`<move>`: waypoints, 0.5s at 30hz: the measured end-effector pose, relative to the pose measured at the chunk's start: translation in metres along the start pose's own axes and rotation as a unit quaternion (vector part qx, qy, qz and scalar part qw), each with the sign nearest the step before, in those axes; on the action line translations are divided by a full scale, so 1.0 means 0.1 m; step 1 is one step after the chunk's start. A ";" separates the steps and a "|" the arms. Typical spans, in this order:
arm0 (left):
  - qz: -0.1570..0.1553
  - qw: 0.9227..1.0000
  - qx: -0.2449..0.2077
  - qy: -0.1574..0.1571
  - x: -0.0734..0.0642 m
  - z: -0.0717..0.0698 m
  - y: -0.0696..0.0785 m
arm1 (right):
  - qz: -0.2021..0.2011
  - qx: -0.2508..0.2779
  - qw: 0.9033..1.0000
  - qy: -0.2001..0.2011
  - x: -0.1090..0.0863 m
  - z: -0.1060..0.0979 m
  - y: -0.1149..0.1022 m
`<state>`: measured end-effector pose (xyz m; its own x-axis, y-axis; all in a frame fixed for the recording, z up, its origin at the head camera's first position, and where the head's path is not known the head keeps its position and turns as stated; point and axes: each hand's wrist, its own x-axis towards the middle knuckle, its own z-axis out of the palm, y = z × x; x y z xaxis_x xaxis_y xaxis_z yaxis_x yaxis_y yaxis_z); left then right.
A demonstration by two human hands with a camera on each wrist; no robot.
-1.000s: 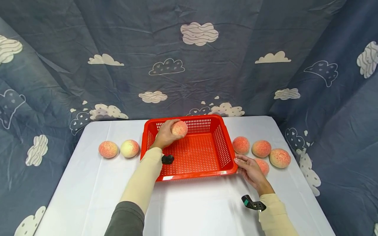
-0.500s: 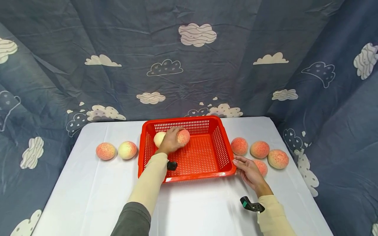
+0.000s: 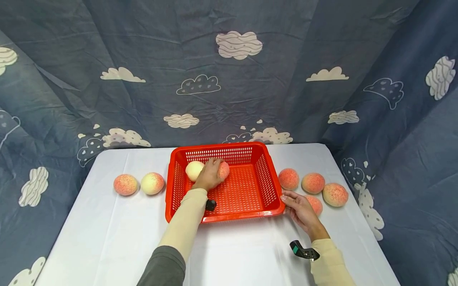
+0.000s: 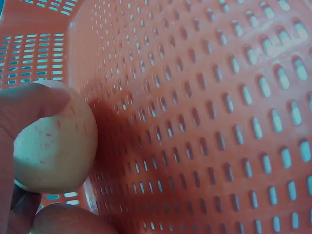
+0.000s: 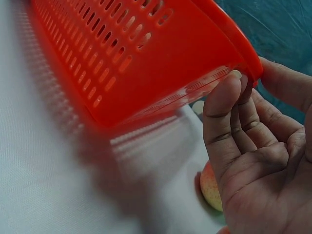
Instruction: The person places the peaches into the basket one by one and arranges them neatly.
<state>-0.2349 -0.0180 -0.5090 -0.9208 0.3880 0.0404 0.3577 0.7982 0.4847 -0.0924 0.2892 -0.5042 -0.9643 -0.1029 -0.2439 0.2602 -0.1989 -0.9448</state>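
Inside the red perforated plastic basket (image 3: 229, 217), my left hand (image 3: 209, 174) grips a pink-speckled peach (image 3: 224, 171), thumb and fingers spread round it. In the left wrist view that peach (image 4: 58, 151) shows its pale side close to the basket's floor. A paler peach (image 3: 194, 171) lies in the basket just left of the hand. My right hand (image 3: 300, 210) holds the basket's near right corner, its fingertips curled at the rim as the right wrist view shows.
Two peaches, a redder one (image 3: 125, 184) and a paler one (image 3: 152, 183), lie on the white-covered table (image 3: 118, 242) left of the basket. Several more peaches (image 3: 335, 194) sit to its right, one partly behind the right hand. A dark cloud-patterned curtain (image 3: 229, 107) hangs behind.
My left hand has lowered the peach from near the back rim down into the basket, slightly to the right, exposing the paler peach. The right hand keeps its hold on the corner.
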 end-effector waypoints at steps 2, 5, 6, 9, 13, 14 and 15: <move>0.001 1.000 0.019 0.012 -0.01 0.00 -0.01 | -0.001 -0.002 1.000 -0.003 0.00 0.01 0.00; -0.005 0.998 0.057 0.017 -0.02 -0.03 -0.02 | 0.003 -0.008 1.000 0.002 0.00 0.02 0.00; -0.008 0.997 0.070 0.013 -0.02 -0.05 -0.02 | 0.006 -0.008 1.000 0.005 0.00 0.03 0.00; -0.014 0.995 0.095 0.002 -0.03 -0.11 -0.02 | 0.012 -0.011 1.000 0.014 0.00 0.04 -0.01; -0.011 0.996 0.093 0.004 -0.04 -0.14 -0.04 | 0.010 -0.010 1.000 0.014 0.00 0.04 -0.01; -0.012 0.996 0.086 0.005 -0.04 -0.14 -0.05 | 0.008 -0.010 1.000 0.014 0.00 0.04 -0.01; -0.014 0.997 0.080 0.005 -0.04 -0.15 -0.05 | 0.008 -0.009 1.000 0.014 0.00 0.03 -0.01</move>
<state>-0.2350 -0.0303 -0.4984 -0.9318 0.3610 0.0380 0.3518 0.8723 0.3395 -0.0927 0.2860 -0.5027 -0.9613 -0.0792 -0.2639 0.2742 -0.1800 -0.9447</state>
